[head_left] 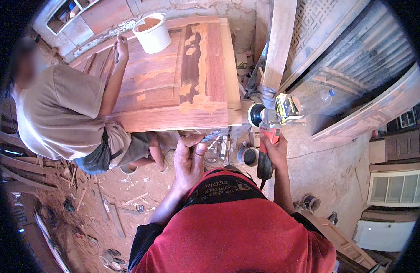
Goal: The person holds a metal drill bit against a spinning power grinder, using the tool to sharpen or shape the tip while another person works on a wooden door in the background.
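Note:
My right hand (276, 150) is wrapped round the red and black body of an angle grinder (264, 167), its round backing pad (255, 115) pointing up beside the panel's near right corner. My left hand (190, 157) is raised just off the panel's near edge, fingers curled in towards the thumb; what they may hold I cannot make out. Beyond it lies a reddish wooden panel door (162, 116) with orange filler patches. On the door's far side stands a white bucket (154, 38) with brown stuff inside. A co-worker's hand (122, 49) grips a thin tool over the door's left part.
A co-worker in a light shirt (59, 102) stands at the left. Right of the door are a yellow and black box (287, 107) and a plastic bottle (326, 96). A dark pot (247, 156) sits below. Wood offcuts (116, 220) litter the floor; a timber post (282, 41) rises behind.

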Tool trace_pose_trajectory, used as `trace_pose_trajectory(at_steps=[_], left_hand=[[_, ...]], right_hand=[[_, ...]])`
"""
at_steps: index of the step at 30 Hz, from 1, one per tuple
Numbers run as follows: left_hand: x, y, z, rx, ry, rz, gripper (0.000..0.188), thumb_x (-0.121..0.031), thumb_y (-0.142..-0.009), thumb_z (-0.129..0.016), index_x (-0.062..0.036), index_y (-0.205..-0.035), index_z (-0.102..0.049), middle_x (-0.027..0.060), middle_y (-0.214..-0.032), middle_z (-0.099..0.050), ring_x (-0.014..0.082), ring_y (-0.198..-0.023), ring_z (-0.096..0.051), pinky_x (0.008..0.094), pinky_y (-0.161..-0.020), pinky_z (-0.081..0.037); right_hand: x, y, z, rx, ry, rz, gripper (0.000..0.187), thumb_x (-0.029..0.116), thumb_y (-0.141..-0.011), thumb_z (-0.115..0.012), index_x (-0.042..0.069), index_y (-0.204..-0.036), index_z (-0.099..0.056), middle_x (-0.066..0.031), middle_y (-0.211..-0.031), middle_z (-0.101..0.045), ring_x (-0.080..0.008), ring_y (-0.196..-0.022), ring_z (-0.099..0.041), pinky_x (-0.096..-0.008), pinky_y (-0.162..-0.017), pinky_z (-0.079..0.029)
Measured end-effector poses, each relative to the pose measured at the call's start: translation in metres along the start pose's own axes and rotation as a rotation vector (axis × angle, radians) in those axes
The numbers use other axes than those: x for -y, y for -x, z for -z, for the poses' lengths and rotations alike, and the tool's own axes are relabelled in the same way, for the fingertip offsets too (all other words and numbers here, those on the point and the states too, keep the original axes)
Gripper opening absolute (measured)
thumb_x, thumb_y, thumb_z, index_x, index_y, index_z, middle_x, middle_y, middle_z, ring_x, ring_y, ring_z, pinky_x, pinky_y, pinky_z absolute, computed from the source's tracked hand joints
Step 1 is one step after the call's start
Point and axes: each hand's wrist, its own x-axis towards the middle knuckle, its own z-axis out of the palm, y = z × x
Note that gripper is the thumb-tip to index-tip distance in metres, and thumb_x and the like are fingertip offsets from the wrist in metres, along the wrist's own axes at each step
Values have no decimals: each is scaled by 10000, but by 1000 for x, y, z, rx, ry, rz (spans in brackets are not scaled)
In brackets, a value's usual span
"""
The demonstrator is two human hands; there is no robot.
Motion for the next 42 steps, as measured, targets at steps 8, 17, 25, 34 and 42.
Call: trace_pose_trajectory(at_steps=[8,17,25,34,42], left_hand=[[2,2,4,28,227,101,126,-84,-1049,-543,-37,-1164,-519,43,-917,-556,86,-775,-486,242,-705,-421],[4,1,0,-23,687,284,177,-213,-1071,-527,-97,-1204,-521,32,-824,-555,88,-682,-453,247,-625,-388],[7,-2,6,70,710,327,290,-316,-1093,-462,-44,-1130,-556,4,-717,-461,88,-627,-377,269,-593,-349],[5,-5,8,53,756,408,323,-334,-1104,-417,-41,-1096,-554,32,-671,-505,109,-573,-453,260,-547,-358],[7,-6,9,64,822,434,344,-356,-1107,-392,-49,-1097,-548,34,-623,-489,116,-539,-457,259,-510,-346]], right_hand=[[-3,0,0,17,20,14,355,170,-882,-765,-37,-1139,-633,-98,-977,-726,-139,-839,-685,-302,-729,-565],[-8,-2,-2,3,83,11,411,222,-852,-800,-36,-1131,-642,-118,-973,-735,-158,-850,-696,-319,-752,-568],[1,-1,-6,2,100,10,415,228,-849,-807,-35,-1122,-638,-118,-971,-734,-158,-850,-697,-318,-749,-567],[9,-1,-8,17,86,-42,344,167,-881,-780,-11,-1140,-640,-77,-1004,-712,-134,-870,-661,-305,-784,-534],[1,-6,-8,-15,68,15,415,226,-841,-805,-31,-1121,-639,-111,-962,-733,-165,-837,-698,-320,-747,-568]])
